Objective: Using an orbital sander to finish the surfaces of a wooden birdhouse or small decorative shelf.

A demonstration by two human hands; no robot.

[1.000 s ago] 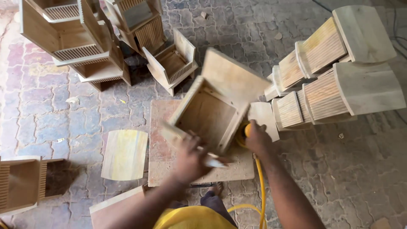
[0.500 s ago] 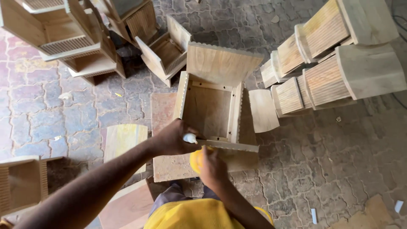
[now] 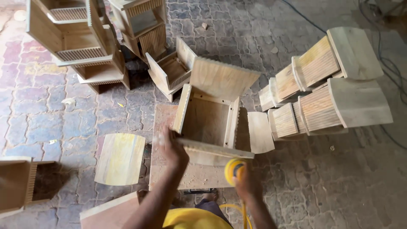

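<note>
**Hands at near edge of open wooden box**

Fingers of the left hand (image 3: 173,149) are curled against the near-left corner of the open wooden box (image 3: 208,123), apparently closed on its near wall; the hand is blurred, so the exact grip cannot be confirmed. Fingers of the right hand (image 3: 246,183) are wrapped around a yellow sander (image 3: 234,168), its yellow hose (image 3: 242,210) trailing back toward the person.

The box lies directly ahead of both hands, resting on a flat board that serves as the surface (image 3: 195,176). The left hand is the nearer, in contact with it; the sander sits just beside the near-right corner of the ribbed front panel (image 3: 214,150), contact not discernible. The box opening faces upward toward the camera. Its long axis runs away from the person, tilted slightly to the right, and a flat panel (image 3: 222,78) rises at the far end.

A curved board (image 3: 259,132) lies against the right side of the box. Another curved board (image 3: 120,158) lies on the paved floor (image 3: 63,123) to the left, apart from the surface. Finished ribbed pieces (image 3: 326,91) are stacked well to the right, with further open cabinets (image 3: 76,42) at upper left.
</note>
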